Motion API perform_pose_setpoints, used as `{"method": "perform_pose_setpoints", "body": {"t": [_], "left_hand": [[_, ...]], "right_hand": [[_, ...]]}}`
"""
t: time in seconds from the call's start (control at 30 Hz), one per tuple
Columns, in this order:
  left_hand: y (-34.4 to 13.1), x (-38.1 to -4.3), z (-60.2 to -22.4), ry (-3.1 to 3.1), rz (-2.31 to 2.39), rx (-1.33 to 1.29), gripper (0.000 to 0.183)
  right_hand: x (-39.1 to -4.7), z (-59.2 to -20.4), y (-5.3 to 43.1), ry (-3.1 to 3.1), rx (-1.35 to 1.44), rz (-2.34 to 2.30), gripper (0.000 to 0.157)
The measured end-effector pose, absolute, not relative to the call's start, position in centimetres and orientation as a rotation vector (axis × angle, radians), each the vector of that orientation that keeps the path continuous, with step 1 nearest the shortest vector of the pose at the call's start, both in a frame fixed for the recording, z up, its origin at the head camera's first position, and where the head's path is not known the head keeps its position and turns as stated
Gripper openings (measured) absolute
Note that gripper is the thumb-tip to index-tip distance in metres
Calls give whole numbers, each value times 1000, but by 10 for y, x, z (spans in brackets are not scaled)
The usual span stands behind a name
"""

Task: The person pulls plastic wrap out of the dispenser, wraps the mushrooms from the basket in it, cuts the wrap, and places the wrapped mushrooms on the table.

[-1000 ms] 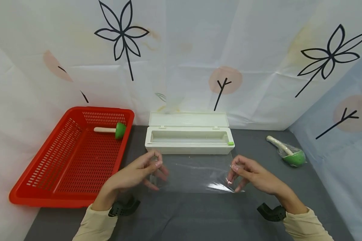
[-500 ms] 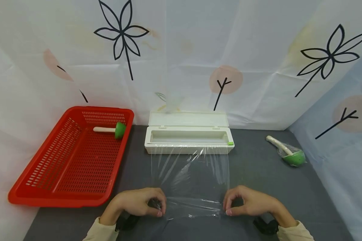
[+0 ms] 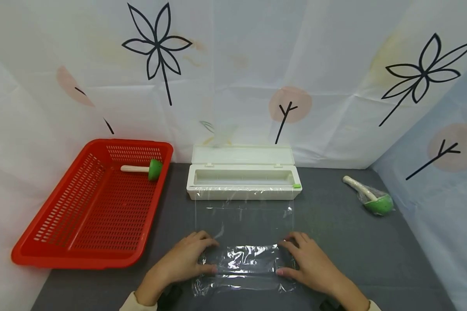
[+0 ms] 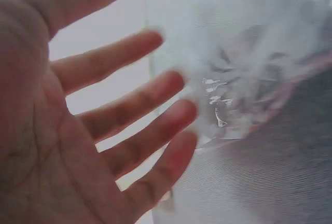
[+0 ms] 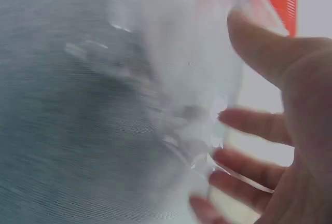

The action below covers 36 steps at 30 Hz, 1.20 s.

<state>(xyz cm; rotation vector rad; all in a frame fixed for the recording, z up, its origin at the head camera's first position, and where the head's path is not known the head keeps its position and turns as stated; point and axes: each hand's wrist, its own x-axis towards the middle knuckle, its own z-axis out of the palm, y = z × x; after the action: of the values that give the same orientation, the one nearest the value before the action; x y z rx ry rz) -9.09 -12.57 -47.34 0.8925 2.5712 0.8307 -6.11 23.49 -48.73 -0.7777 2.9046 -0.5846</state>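
Observation:
A sheet of clear cling film (image 3: 247, 259) runs from the white dispenser box (image 3: 245, 193) toward the table's front, its near end crinkled and shiny. At its left edge my left hand (image 3: 184, 261) has thumb and fingers spread apart; the left wrist view shows these fingers (image 4: 140, 105) loosely extended beside the film (image 4: 228, 105), pinching nothing. On the other edge lies my right hand (image 3: 309, 264), likewise spread. Its fingers (image 5: 254, 167) reach along the film (image 5: 192, 79) in the right wrist view. Whether the fingertips touch the film is hard to tell.
At left stands a red basket (image 3: 81, 262) holding a pale-handled thing with a green domed head (image 3: 154, 170). A similar green-headed thing (image 3: 378, 204), wrapped in clear film, lies at right. The dispenser's lid (image 3: 243, 155) is raised against the patterned cloth backdrop (image 3: 233, 65).
Both hands pulled the film from near the dispenser toward the front while pinching its corners. Now the fingers have let go and spread, the hands slightly farther forward, and the film lies lower and slacker.

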Motion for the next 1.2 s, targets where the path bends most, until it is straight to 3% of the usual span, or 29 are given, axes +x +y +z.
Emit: {"method": "perform_pose_setpoints", "body": {"t": [0.1, 0.2, 0.63, 0.9, 1.2], "left_hand": [[-121, -87, -484, 2688, 685, 852, 82], [-120, -87, -492, 2730, 590, 806, 96], [-119, -109, -505, 2842, 530, 724, 103], [-121, -119, -507, 2830, 579, 735, 106], [-141, -113, -462, 2863, 976, 749, 91]], "right_hand": [[-55, -500, 233, 2982, -726, -418, 92], [-55, -511, 235, 2949, -634, -433, 104], [-100, -526, 257, 2914, -606, -498, 106], [-106, -518, 255, 2815, -516, -508, 108], [-106, -522, 257, 2817, -541, -523, 106]]}}
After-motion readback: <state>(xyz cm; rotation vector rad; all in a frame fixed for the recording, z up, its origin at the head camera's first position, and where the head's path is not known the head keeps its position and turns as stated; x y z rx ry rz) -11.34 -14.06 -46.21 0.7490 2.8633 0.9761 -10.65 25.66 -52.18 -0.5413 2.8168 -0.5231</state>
